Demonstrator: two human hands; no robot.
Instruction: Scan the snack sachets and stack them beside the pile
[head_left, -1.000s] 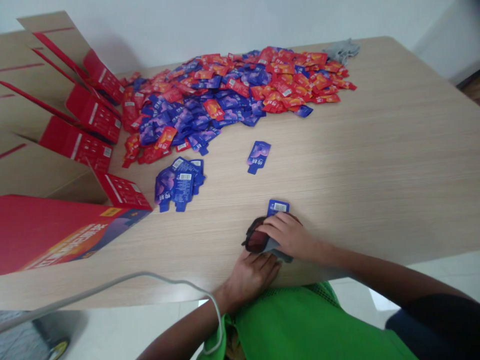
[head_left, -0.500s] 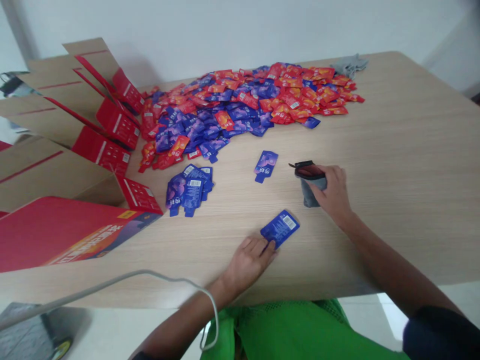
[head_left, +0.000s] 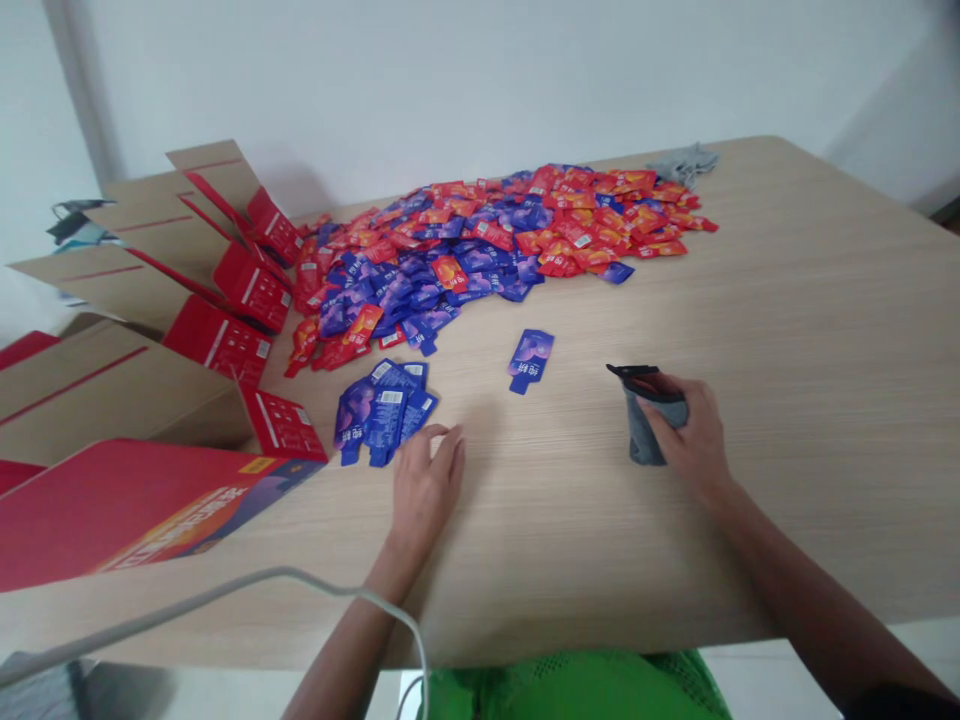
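My left hand [head_left: 427, 480] is at the right edge of a small fanned stack of blue sachets [head_left: 386, 420]. Its fingers are loosely bent and slightly apart, with the tips close to or touching the outermost sachet; nothing shows held in them. My right hand [head_left: 697, 435] grips a small grey fabric pouch [head_left: 645, 437] with a black-edged mouth, held upright with its top partly open and a reddish inside showing. A single blue sachet [head_left: 532, 358] lies by itself between the stack and the pouch.
A long heap of red and blue sachets [head_left: 480, 235] lies along the back of the table. Open red cardboard boxes [head_left: 165, 500] stand in a row at the left. A grey cloth [head_left: 684, 165] lies at the far right. A pale cable [head_left: 277, 575] crosses the lower left.
My left hand has moved left with the loose blue sachet, which now lies on the stack's right side. My right hand still holds the pouch, slightly farther right and lower in view.
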